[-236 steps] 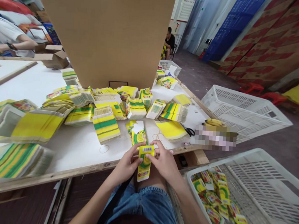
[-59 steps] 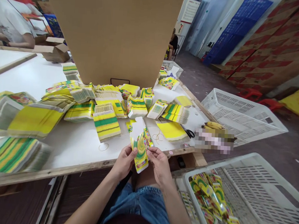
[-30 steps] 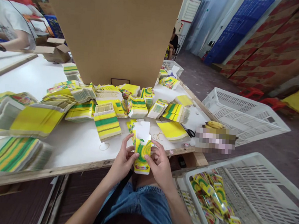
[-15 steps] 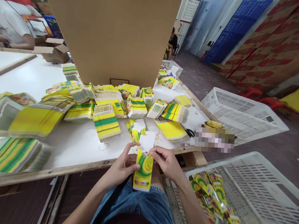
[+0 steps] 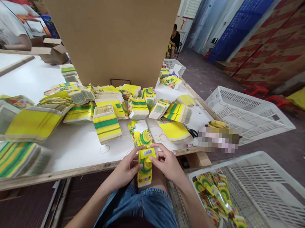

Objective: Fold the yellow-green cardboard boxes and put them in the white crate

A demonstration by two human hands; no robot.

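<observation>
A yellow and green printed card packet is held upright over my lap, just off the table's front edge. Its top flap, which bears a barcode, is folded down over the front. My left hand pinches the packet's left side, thumb in front and fingers at the top fold. My right hand presses on the flap at the upper right with thumb and fingers. Just beyond my fingers, more printed cards with a white flap lie on the table. A banded-looking stack of striped cards stands to their left.
Many card stacks cover the white table, with a tall cardboard box behind. Black scissors and bananas lie at right. A white crate beside me holds filled packets. A co-worker sits far left.
The white flap that stood up from the packet is now folded down, showing its barcode side. My right hand has moved up and over the top, and my left fingers rest along the fold.
</observation>
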